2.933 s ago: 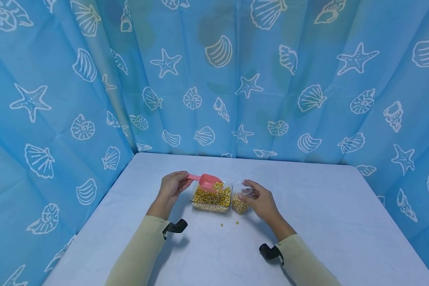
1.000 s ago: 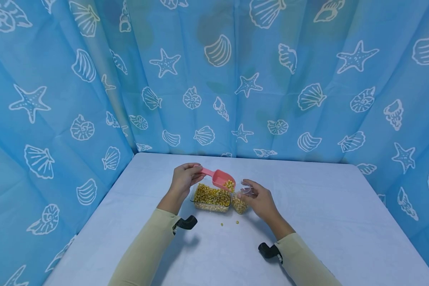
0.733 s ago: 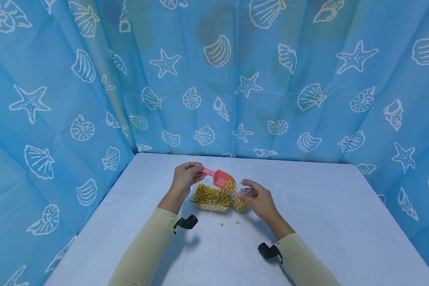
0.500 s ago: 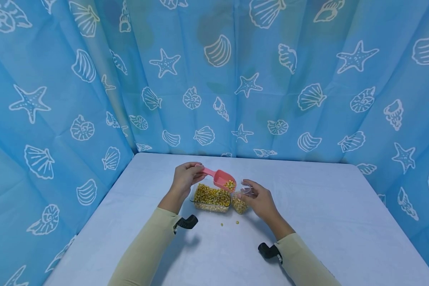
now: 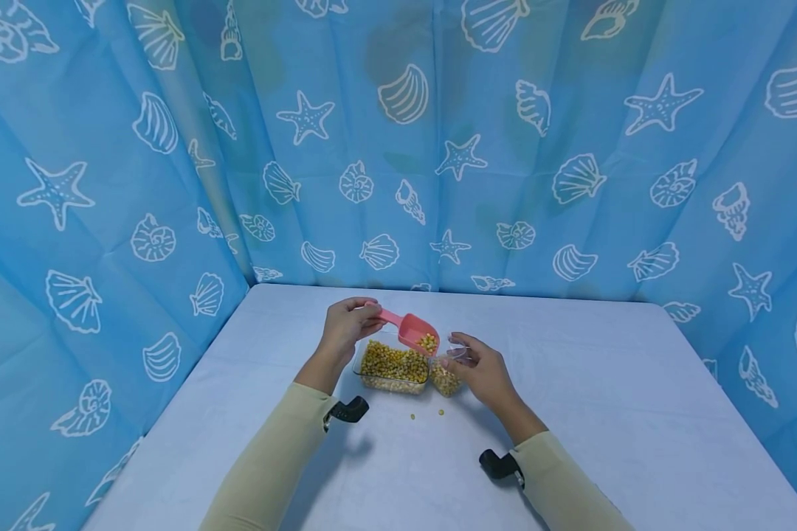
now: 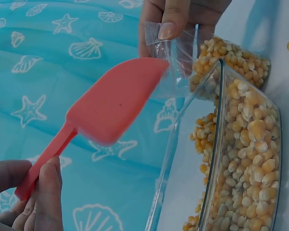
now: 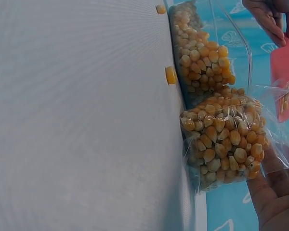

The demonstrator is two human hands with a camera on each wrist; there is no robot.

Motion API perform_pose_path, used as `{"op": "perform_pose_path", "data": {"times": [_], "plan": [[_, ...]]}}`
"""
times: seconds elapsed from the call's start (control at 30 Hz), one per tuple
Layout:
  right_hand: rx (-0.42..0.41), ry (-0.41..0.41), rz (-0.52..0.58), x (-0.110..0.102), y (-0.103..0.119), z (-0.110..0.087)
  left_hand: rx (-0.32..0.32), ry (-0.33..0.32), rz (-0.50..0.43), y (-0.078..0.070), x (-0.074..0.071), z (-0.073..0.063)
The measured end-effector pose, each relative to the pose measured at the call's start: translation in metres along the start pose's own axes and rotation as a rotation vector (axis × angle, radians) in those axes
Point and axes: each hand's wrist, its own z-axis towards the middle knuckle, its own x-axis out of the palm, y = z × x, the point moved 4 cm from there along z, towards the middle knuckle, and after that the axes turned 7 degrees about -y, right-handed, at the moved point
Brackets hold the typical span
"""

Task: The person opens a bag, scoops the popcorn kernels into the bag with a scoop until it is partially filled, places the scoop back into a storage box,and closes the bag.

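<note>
My left hand [image 5: 347, 329] pinches the handle of a pink scoop [image 6: 116, 102], which is tilted with its lip at the mouth of a clear plastic bag [image 7: 226, 144]. Some corn kernels [image 5: 428, 343] lie near the scoop's front edge. With thumb and fingers my right hand [image 5: 483, 370] holds the upper part of the bag, whose lower part bulges with dried corn and rests on the table. Left of the bag, close against it, stands a rectangular glass container [image 6: 218, 96] holding many corn kernels [image 6: 250, 173].
Two loose kernels [image 5: 441, 412] lie on the white-covered table [image 5: 571, 413] in front of the container and bag. A blue curtain [image 5: 345, 147] with white shells and starfish rises behind the table and along its sides.
The left hand has carried the scoop of corn from over the glass container rightward to the bag's mouth. In the last second it moved only slightly. The right hand stays on the bag.
</note>
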Motion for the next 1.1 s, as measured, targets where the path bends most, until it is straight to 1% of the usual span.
{"op": "perform_pose_path", "data": {"times": [0.4,0.6,0.87,1.1], "plan": [[-0.008,-0.006,-0.006,0.0003,0.0017,-0.0003,-0.002,-0.011,0.01,-0.0013,0.0005,-0.0009],[-0.008,0.0,0.006,0.0004,0.0024,0.0003,0.008,0.0,0.014,-0.0047,0.0015,-0.0023],[-0.001,0.001,-0.007,0.0002,0.0023,0.0001,0.009,0.005,0.016,-0.0074,0.0027,-0.0036],[0.008,-0.013,-0.018,0.0007,0.003,-0.0009,0.052,0.018,0.035,-0.0097,0.0051,-0.0057]]}}
